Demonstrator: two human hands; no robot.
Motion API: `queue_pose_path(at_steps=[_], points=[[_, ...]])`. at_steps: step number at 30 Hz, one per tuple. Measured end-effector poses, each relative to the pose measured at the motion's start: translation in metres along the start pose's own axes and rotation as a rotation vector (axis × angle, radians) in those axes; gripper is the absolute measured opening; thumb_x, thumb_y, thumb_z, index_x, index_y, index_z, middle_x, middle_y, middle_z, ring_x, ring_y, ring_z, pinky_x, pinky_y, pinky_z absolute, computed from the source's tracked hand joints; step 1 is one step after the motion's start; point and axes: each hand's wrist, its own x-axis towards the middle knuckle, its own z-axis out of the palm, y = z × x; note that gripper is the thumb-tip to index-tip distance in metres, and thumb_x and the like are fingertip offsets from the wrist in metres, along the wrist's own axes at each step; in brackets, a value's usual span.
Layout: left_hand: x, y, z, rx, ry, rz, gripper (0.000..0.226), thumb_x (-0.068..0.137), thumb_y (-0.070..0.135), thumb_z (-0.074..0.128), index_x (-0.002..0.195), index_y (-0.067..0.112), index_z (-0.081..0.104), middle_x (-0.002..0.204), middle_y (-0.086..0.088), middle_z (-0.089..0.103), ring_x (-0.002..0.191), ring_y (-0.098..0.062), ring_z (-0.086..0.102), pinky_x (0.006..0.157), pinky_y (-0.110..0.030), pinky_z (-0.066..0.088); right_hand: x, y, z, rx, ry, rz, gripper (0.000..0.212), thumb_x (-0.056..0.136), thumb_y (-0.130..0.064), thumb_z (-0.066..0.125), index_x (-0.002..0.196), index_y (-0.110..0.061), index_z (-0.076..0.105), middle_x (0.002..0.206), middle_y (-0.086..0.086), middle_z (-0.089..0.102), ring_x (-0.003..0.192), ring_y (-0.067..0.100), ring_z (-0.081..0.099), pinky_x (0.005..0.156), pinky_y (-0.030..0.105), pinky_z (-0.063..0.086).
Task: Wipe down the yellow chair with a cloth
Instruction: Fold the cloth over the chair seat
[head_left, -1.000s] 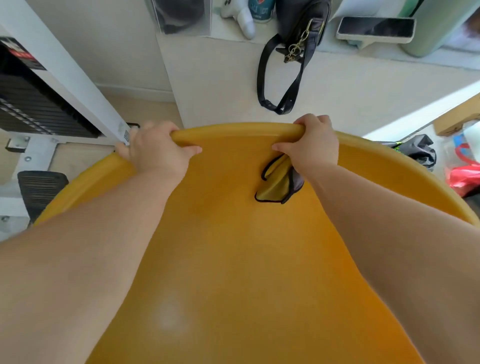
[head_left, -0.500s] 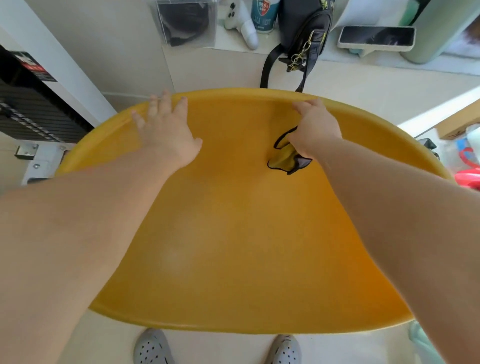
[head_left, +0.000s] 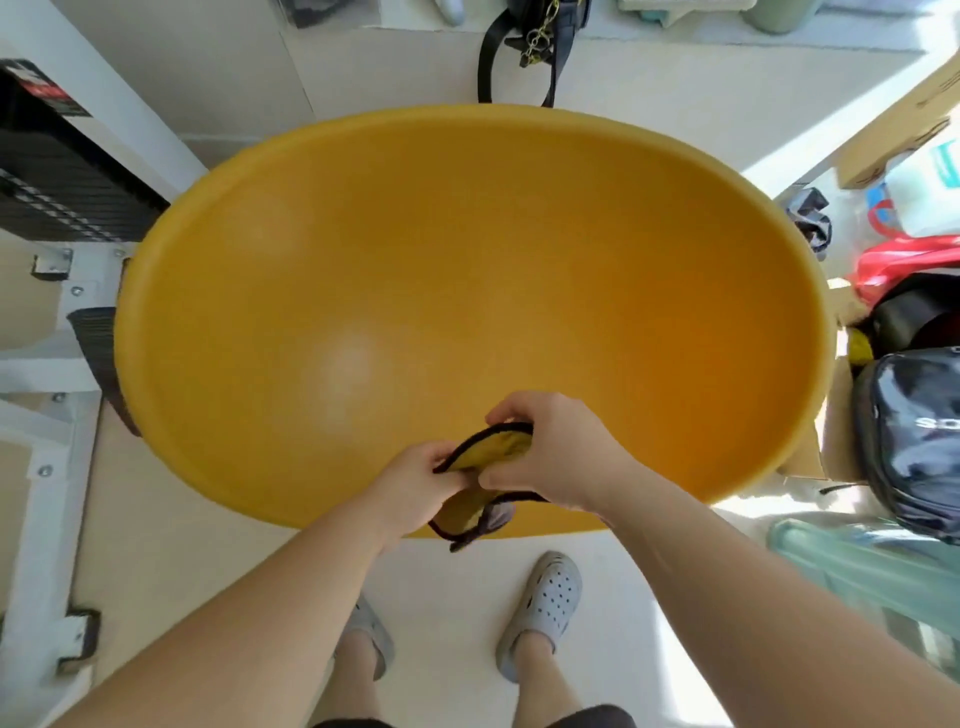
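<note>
Head view, looking straight down: a person stands over a yellow chair (head_left: 467, 270) whose broad, bowl-shaped seat fills the middle of the frame. Both hands meet just above the seat's near edge, holding a small yellow cloth (head_left: 493, 448) with dark trim between them. The left hand (head_left: 415, 480) has curled fingers that pinch the cloth's lower left end. The right hand (head_left: 558, 452) has fingers bent over the cloth's top edge, gripping it. More cloth hangs bunched just below the fingers, across the chair's near rim. The cloth looks gathered between the hands, not flat on the seat, probably so it can be refolded or turned to a fresh face before wiping. Beyond the fingertips the whole seat lies open, with a pale patch of glare up and to their left. Below the wrists are grey perforated clogs (head_left: 550, 597) on a pale floor. Far past the fingers, a black bag strap (head_left: 488, 57) hangs down a wall.
</note>
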Motion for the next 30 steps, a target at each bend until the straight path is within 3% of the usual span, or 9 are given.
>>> queue_pose_path(at_steps=[2,6,10,14,16,19,21,25,30], points=[[-0.026,-0.006,0.013,0.146,0.012,-0.007,0.011,0.1,0.025,0.061,0.091,0.018,0.064,0.078,0.002,0.059,0.075,-0.019,0.052,0.066,-0.031,0.036,-0.023,0.015,0.001,-0.258,-0.096,0.038,0.065,0.073,-0.032,0.083,0.132,-0.026,0.057,0.112,-0.002,0.067,0.096,0.019,0.063,0.069,0.032,0.055],[-0.084,0.006,0.032,0.329,0.133,0.002,0.019,0.104,0.027,0.054,0.096,0.027,0.071,0.081,0.006,0.066,0.078,-0.02,0.059,0.067,-0.031,0.044,-0.071,0.046,-0.011,-0.426,-0.145,0.062,0.019,0.083,-0.017,0.071,0.1,-0.023,0.066,0.086,-0.001,0.067,0.074,0.017,0.065,0.052,0.026,0.049],[-0.133,0.024,0.049,0.181,0.258,0.002,0.02,0.104,0.026,0.055,0.105,0.028,0.074,0.095,0.007,0.07,0.085,-0.017,0.061,0.075,-0.032,0.045,-0.12,0.076,-0.04,-0.116,-0.085,0.066,0.016,0.076,-0.029,0.08,0.078,-0.021,0.066,0.075,0.001,0.069,0.066,0.016,0.064,0.055,0.031,0.05],[-0.166,0.042,0.06,-0.032,0.363,0.033,0.009,0.1,0.027,0.064,0.1,0.026,0.073,0.121,0.018,0.066,0.113,-0.006,0.06,0.097,-0.02,0.043,-0.165,0.105,-0.055,0.397,0.041,0.069,0.02,0.078,-0.026,0.084,0.094,-0.016,0.075,0.094,0.013,0.071,0.079,0.026,0.062,0.07,0.033,0.046],[-0.175,0.053,0.065,-0.159,0.339,0.003,0.02,0.103,0.035,0.057,0.099,0.025,0.074,0.103,0.015,0.076,0.101,-0.006,0.067,0.086,-0.019,0.048,-0.182,0.114,-0.055,0.537,0.088,0.084,0.018,0.089,-0.028,0.077,0.096,-0.012,0.072,0.086,0.012,0.07,0.075,0.027,0.059,0.07,0.034,0.044],[-0.17,0.065,0.066,-0.234,0.24,-0.036,0.026,0.103,0.046,0.052,0.113,0.03,0.07,0.111,0.011,0.076,0.108,-0.012,0.068,0.099,-0.031,0.048,-0.194,0.121,-0.048,0.517,0.156,0.124,0.034,0.098,-0.037,0.065,0.093,-0.004,0.06,0.075,0.005,0.052,0.069,0.019,0.046,0.064,0.033,0.037],[-0.163,0.074,0.068,-0.237,0.078,-0.056,0.025,0.1,0.033,0.063,0.124,0.027,0.063,0.121,0.004,0.072,0.11,-0.017,0.07,0.097,-0.033,0.052,-0.199,0.124,-0.043,0.578,0.196,0.18,0.037,0.098,-0.04,0.064,0.096,-0.004,0.057,0.079,0.007,0.052,0.071,0.02,0.049,0.065,0.036,0.041],[-0.151,0.091,0.074,-0.038,-0.112,-0.068,0.059,0.086,-0.011,0.07,0.128,0.026,0.052,0.122,-0.005,0.068,0.113,-0.022,0.066,0.091,-0.037,0.055,-0.217,0.134,-0.034,0.791,0.197,0.349,0.027,0.089,-0.025,0.077,0.111,-0.022,0.063,0.106,0.009,0.069,0.097,0.027,0.07,0.089,0.045,0.06],[-0.145,0.108,0.074,-0.038,-0.194,-0.125,0.094,0.083,-0.016,0.07,0.147,0.042,0.033,0.118,-0.017,0.068,0.103,-0.032,0.07,0.084,-0.04,0.058,-0.256,0.135,-0.019,0.775,0.255,0.432,0.059,0.088,-0.001,0.071,0.136,-0.029,0.053,0.106,0.007,0.068,0.094,0.029,0.07,0.08,0.042,0.063]])
